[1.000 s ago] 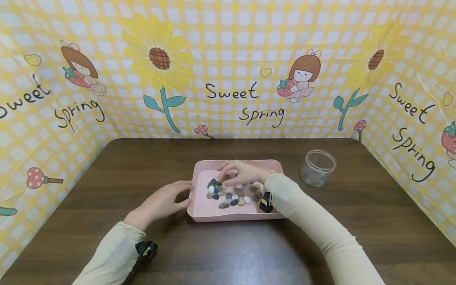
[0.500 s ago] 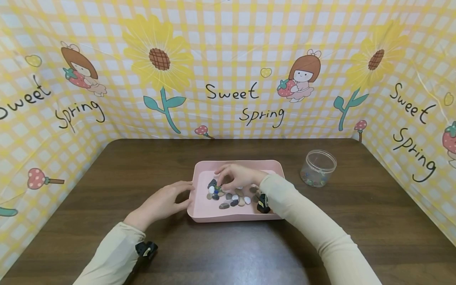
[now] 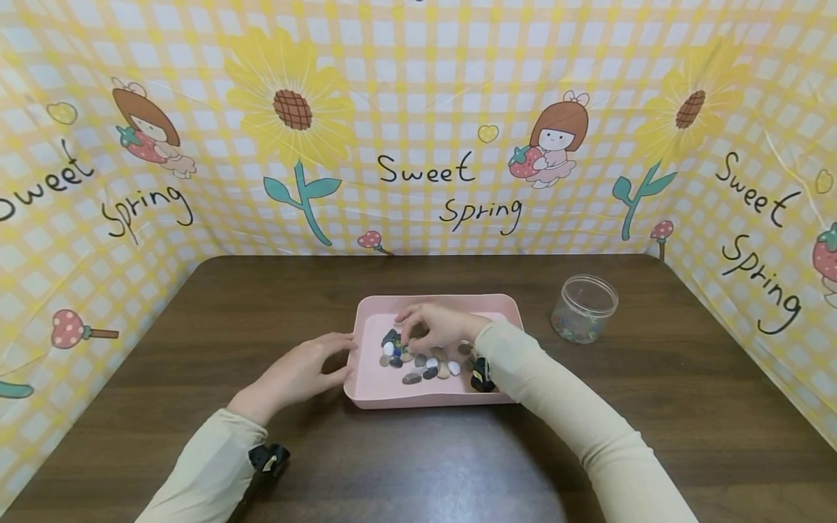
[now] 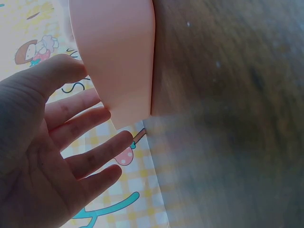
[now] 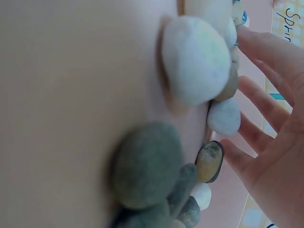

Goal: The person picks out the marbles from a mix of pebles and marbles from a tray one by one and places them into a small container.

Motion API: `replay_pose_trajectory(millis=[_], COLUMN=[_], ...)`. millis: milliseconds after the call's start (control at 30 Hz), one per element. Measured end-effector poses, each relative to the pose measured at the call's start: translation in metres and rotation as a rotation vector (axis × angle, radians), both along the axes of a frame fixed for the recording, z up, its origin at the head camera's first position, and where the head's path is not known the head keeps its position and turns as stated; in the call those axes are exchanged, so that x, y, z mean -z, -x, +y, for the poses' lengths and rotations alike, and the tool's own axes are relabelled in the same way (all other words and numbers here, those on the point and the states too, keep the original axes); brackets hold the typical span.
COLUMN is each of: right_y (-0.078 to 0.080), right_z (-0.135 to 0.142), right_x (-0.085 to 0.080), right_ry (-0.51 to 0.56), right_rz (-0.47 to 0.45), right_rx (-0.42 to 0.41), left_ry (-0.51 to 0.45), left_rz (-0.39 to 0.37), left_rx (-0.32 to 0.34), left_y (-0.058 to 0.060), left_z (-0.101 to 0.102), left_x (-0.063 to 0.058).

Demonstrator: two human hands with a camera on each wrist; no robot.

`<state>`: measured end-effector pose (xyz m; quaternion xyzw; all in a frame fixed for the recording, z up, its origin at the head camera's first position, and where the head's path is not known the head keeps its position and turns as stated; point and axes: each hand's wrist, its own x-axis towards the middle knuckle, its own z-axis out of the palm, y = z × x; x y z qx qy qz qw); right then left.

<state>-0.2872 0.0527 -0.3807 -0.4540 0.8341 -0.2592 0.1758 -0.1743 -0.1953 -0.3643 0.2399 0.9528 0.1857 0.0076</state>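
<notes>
A pink tray (image 3: pixel 386 396) holds several pebbles (image 3: pixel 429 372) in white, grey, tan and black. Among the stones at its left lies a small blue marble (image 3: pixel 397 352), with yellow-green bits close by. My right hand (image 3: pixel 441 325) reaches down over this group, thumb and index tips close together. In the right wrist view, stones such as a white pebble (image 5: pixel 224 116) partly cover the fingertips, so whether they pinch anything is hidden. With fingers spread and gently bent, my left hand (image 3: pixel 301 370) touches the tray's left end; the left wrist view shows its fingertips against the outer wall (image 4: pixel 118 61).
A clear round jar (image 3: pixel 584 309) without a lid stands right of the tray, with several coloured marbles at its bottom. Both stand on a brown wooden table (image 3: pixel 275 290). A yellow checked cloth (image 3: pixel 418 94) hangs behind and at the sides.
My right hand moved slightly toward me and lower over the left stone group, and its thumb and index drew closer together. My left hand, the tray and the jar stayed put.
</notes>
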Motion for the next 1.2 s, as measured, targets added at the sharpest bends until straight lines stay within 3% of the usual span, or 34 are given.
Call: replay_pose_trajectory(millis=[333, 600, 1200], right_y=[-0.001, 0.000, -0.004], right_z=[0.006, 0.014, 0.036], right_x=[-0.012, -0.025, -0.044], right_ry=[0.042, 0.095, 0.164], right_rz=[-0.043, 0.031, 0.063], right_rx=[0.052, 0.020, 0.042], left_ry=[0.002, 0.000, 0.003], left_rz=[0.003, 0.003, 0.012], left_rx=[-0.002, 0.000, 0.010], left_y=[-0.001, 0.000, 0.000], left_z=[0.001, 0.000, 0.000], left_x=[-0.001, 0.000, -0.001])
